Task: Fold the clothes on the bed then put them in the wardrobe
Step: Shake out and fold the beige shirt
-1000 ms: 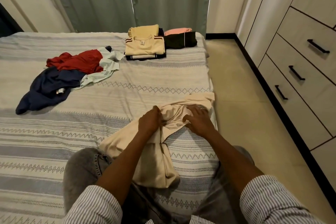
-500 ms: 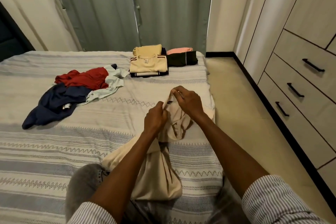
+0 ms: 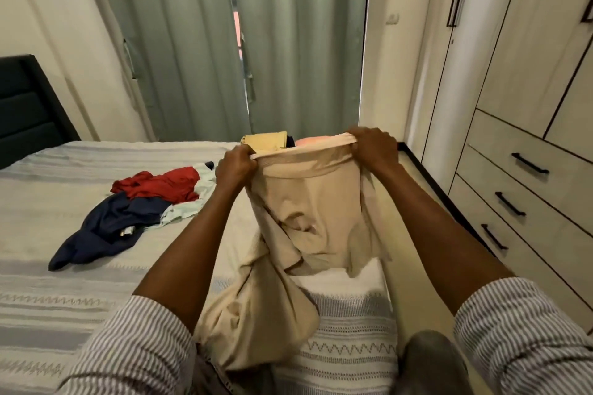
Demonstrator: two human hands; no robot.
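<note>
I hold a beige garment (image 3: 308, 234) up above the bed (image 3: 48, 234), its top hem stretched between both hands. My left hand (image 3: 236, 165) grips the hem's left end and my right hand (image 3: 373, 146) grips its right end. The cloth hangs down twisted, its lower part resting on my lap. A loose heap lies at the left of the bed: a red garment (image 3: 160, 184), a navy garment (image 3: 102, 228) and a pale one (image 3: 183, 210). The folded stack (image 3: 266, 141) at the bed's far edge is mostly hidden behind the held garment.
The wardrobe (image 3: 529, 74) with shut doors and drawers with black handles (image 3: 529, 168) runs along the right. A strip of floor lies between it and the bed. Green curtains (image 3: 192, 42) hang behind the bed; a dark headboard (image 3: 29, 106) stands at far left.
Both hands lifted the beige garment off the bed, moved apart and pulled its top hem taut. My view has tilted upward.
</note>
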